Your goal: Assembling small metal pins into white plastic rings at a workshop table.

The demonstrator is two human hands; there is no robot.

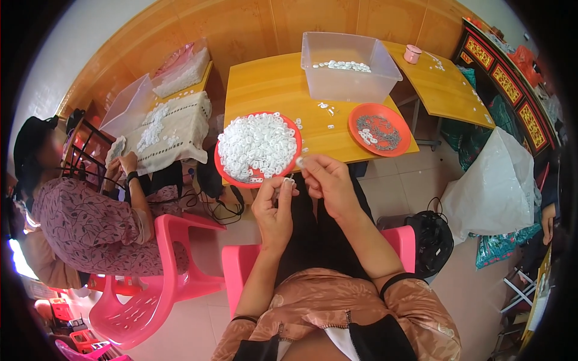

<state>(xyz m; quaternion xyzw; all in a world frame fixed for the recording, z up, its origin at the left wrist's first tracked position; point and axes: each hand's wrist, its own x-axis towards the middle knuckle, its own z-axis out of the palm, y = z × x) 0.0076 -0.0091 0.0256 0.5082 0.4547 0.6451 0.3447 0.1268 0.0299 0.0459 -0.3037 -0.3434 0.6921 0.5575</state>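
Observation:
My left hand is closed in a pinch on a small white plastic piece, at the near edge of the table. Just right of it and slightly higher, my right hand pinches another small white piece between thumb and fingertips. Beyond my left hand, a red round tray is heaped with white oval pieces that have holes in them. To the right lies an orange-red plate with small grey metal parts and several white pieces.
A clear plastic bin holding white pieces stands on the yellow table. At left, a person works at a cloth-covered table. A pink chair stands between us. At right are a white sack and a black bag.

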